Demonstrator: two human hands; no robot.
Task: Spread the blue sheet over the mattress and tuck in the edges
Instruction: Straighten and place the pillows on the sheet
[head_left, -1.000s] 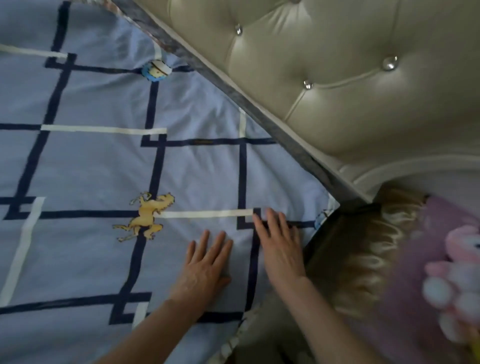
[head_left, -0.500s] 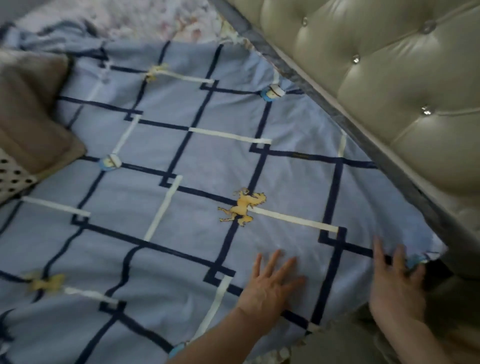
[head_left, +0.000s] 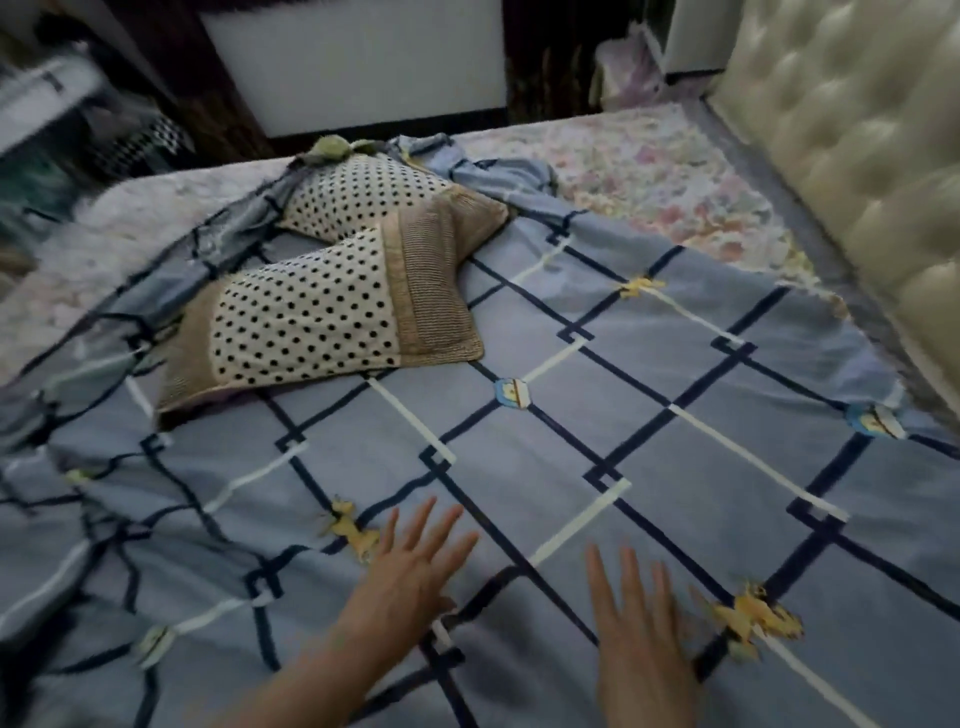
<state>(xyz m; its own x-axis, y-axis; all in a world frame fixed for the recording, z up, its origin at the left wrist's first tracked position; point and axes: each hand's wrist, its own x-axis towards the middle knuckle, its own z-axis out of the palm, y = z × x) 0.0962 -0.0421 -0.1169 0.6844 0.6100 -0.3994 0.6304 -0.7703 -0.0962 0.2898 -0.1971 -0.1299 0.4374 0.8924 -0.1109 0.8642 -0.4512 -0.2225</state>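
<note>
Fingers spread flat, left hand (head_left: 410, 577) and right hand (head_left: 641, 639) press the blue sheet (head_left: 597, 415) near its close edge, gripping nothing. Uncovered floral mattress (head_left: 649, 171) lies ahead, toward the headboard (head_left: 857, 156); the bunched far edge sits nearer the left hand. Two dotted pillows (head_left: 322, 317) weigh the sheet; one sheet, one mattress.

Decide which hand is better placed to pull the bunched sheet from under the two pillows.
Probably the left hand: it lies flat on the blue sheet nearer the pillows; the right hand lies further toward the headboard.
</note>
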